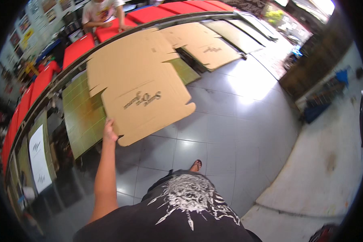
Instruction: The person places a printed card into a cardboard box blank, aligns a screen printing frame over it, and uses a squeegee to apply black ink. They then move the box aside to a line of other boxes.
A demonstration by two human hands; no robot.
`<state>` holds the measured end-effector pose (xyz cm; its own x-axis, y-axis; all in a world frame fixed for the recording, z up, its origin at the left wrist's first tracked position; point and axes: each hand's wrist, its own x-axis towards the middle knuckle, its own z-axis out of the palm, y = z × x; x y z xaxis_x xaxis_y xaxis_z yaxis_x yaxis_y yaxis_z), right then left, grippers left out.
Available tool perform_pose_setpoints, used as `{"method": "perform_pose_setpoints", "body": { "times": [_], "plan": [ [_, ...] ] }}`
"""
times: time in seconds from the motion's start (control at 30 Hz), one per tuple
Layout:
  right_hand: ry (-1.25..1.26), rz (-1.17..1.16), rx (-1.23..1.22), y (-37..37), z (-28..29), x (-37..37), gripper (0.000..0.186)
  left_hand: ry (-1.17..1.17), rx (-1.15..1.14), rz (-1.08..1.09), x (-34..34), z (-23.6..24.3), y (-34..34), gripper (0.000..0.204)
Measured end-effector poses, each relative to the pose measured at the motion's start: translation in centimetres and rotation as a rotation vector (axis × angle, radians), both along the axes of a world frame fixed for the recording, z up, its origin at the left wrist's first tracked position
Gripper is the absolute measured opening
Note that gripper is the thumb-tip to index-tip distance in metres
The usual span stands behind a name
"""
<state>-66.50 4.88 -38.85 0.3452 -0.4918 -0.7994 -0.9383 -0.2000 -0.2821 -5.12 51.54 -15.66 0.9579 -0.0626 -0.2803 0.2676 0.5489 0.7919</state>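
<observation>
A large flat brown cardboard box blank [135,76], die-cut with slots and printed in black on its near flap, stretches from the bench toward me. My left hand [110,131] is closed on its near left edge, with the thumb side showing and some fingers hidden. The near flap hangs out past the bench edge over the floor, and the far part lies across the bench. Under it shows a green board [82,115]. A second printed cardboard blank [207,46] lies to its right. My right hand is out of view.
A curved-looking row of red panels [78,50] runs behind the bench. Another person [103,16] stands across it. At left lies a printed white sheet [39,159]. Grey floor tiles [230,133] stretch to a pale wall [324,161] at right. Pale boards [234,36] sit at the far right.
</observation>
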Motion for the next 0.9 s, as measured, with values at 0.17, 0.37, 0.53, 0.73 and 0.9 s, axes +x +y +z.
{"method": "perform_pose_setpoints", "body": {
  "times": [0.17,0.37,0.53,0.73,0.9],
  "plan": [
    [-0.359,-0.074,-0.072,-17.0,-1.9,13.5,0.045,-0.006,0.016,0.071,3.1,-3.2,-2.8,0.040],
    [-0.629,-0.151,-0.145,-31.0,3.7,33.3,0.049,0.055,0.134,0.174,4.7,-5.6,-3.5,0.037],
    [-0.520,-0.059,-0.056,-29.5,1.8,39.8,0.051,0.043,1.014,0.256,4.6,-3.9,-6.1,0.043],
    [-0.238,0.630,-0.108,-26.3,-11.8,37.3,0.055,-0.230,2.077,0.047,5.1,-1.1,-9.1,0.081],
    [-0.192,0.532,0.110,-26.3,-8.4,45.9,0.056,-0.280,1.976,-0.147,6.9,-2.5,-9.3,0.087]
  ]
}}
